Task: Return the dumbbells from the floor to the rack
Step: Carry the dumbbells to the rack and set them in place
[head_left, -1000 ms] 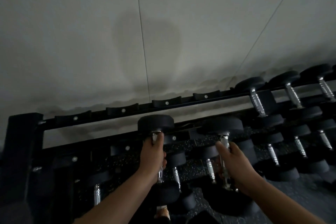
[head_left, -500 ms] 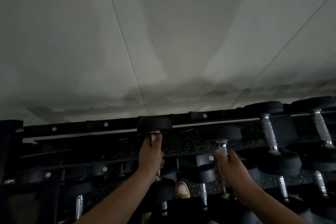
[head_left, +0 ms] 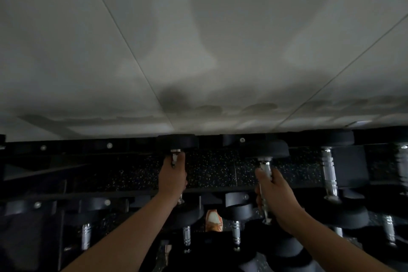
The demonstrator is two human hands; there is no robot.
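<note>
My left hand (head_left: 173, 180) grips the chrome handle of a black dumbbell (head_left: 176, 142), whose far head reaches the back rail of the rack's top tier (head_left: 92, 146). My right hand (head_left: 277, 196) grips the handle of a second black dumbbell (head_left: 265, 150), held just right of the first, its far head a little short of the back rail. Both dumbbells point away from me over the top tier. Whether their heads rest on the rack I cannot tell.
More black dumbbells (head_left: 329, 170) with chrome handles lie on the top tier at right, and several others (head_left: 235, 227) on the lower tier. A white and orange shoe (head_left: 213, 219) shows between the tiers on speckled flooring. A pale wall (head_left: 198, 40) rises behind the rack.
Both hands have carried the dumbbells up and forward over the top tier, toward the back rail. The view has closed in on the rack.
</note>
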